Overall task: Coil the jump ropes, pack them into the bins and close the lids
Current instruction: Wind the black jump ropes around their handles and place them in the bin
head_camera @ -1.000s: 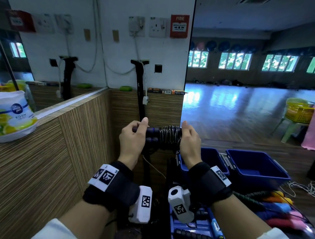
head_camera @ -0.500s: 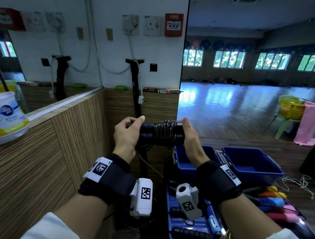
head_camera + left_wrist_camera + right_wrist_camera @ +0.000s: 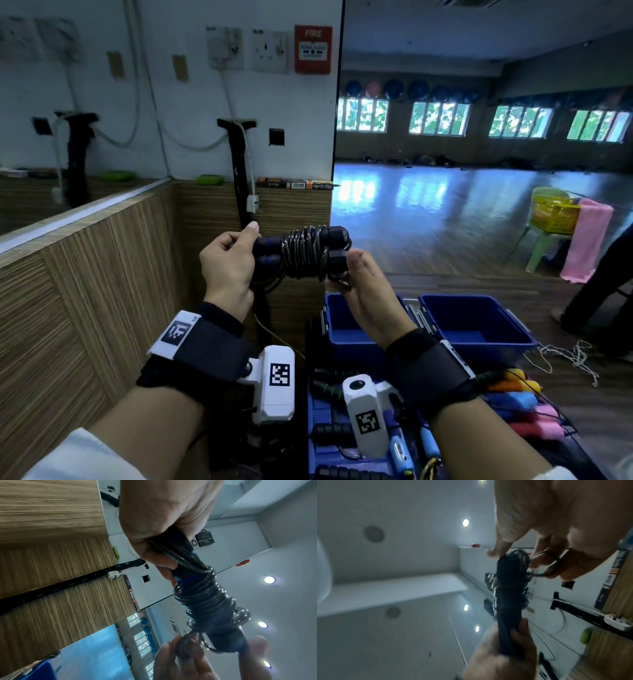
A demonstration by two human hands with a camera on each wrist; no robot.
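Right now the black jump rope point(image 3: 303, 253) is held up in the air between both hands, in front of the wooden wall panel point(image 3: 85, 291) and above the blue bins. Its two handles lie side by side, almost level, and the cord is wound many times around their middle part. The left hand point(image 3: 227, 263) grips the left end of the handles, with the fingers curled around them and the thumb on top. In the left wrist view some loose strands of cord pass under these fingers too. The right hand point(image 3: 364, 294) is at the other end, palm turned up. Its thumb rests against the black end caps, and in the right wrist view its fingers point(image 3: 544, 561) pinch a small loop of the cord just beside the caps. This view is blurred, so I cannot tell more about the loop.

Below the hands stand two open blue bins: the left bin point(image 3: 346, 337) directly under the right hand and the right bin point(image 3: 479, 329) just beside it. Nearer to the person, another blue container point(image 3: 318, 452) holds black handles, and beside it on the right lie coloured handles point(image 3: 517, 401) in orange, blue and pink. Far on the right a yellow basket point(image 3: 551, 217) sits on a green chair with a pink cloth point(image 3: 585, 240) hanging there.
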